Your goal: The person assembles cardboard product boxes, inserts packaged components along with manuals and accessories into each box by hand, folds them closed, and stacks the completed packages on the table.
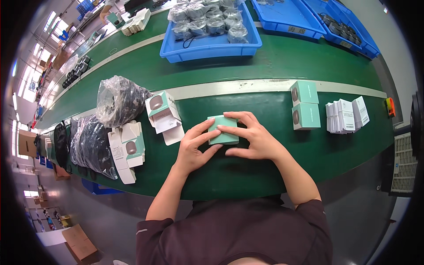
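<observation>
A small mint-green carton (228, 139) rests on the green work surface in front of me. My left hand (192, 149) closes on its left side, fingers over the top face and thumb by the near edge. From the right, my right hand (259, 142) grips the same carton; its fingers reach across the top and far edge, its thumb near the front. Left of my hands stands an open carton (163, 112) with its flaps out. Beyond it lie flattened cartons (130, 148). To the right, two closed cartons (305, 116) stand one behind the other.
White printed leaflets (342, 117) are stacked at the right. Plastic-bagged dark items (117, 101) sit at the left. Across a pale rail, a blue tray (211, 54) holds several wrapped round items; more blue trays (289, 22) stand to its right. A person's arm (104, 14) shows far left.
</observation>
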The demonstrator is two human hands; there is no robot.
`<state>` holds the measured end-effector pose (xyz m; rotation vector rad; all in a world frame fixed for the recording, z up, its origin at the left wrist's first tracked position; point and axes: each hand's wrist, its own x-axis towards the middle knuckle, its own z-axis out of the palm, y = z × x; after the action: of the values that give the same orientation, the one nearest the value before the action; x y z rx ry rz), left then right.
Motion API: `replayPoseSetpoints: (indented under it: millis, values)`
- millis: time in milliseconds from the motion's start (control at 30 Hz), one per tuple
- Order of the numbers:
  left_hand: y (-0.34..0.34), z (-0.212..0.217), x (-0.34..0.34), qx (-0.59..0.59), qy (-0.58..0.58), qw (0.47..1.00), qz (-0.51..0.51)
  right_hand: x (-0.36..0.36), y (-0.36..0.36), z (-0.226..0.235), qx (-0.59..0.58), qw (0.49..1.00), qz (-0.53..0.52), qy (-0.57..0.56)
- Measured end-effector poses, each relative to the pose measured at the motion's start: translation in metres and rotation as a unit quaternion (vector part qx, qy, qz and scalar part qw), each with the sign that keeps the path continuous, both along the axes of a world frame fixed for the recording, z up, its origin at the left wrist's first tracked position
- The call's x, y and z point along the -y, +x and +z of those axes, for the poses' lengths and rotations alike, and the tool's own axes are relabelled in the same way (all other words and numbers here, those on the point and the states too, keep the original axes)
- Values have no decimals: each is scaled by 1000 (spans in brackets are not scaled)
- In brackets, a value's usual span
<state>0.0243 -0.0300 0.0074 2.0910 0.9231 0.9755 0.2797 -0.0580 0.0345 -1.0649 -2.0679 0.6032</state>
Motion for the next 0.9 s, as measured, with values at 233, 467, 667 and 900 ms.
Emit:
replayPoseSetpoints:
  millis: [233,467,667,900]
  values:
    - [-4,8,-4,-9,1,1000,-3,2,-6,-9,-22,1000,-11,-15]
    - [-11,11,1,-96,157,983,0,11,-14,12,189,979,-32,73]
    - [-12,6,10,-166,293,941,4,23,-21,13,298,949,-68,81]
    - [-3,-1,13,-199,355,913,35,21,-22,-7,325,926,-105,164]
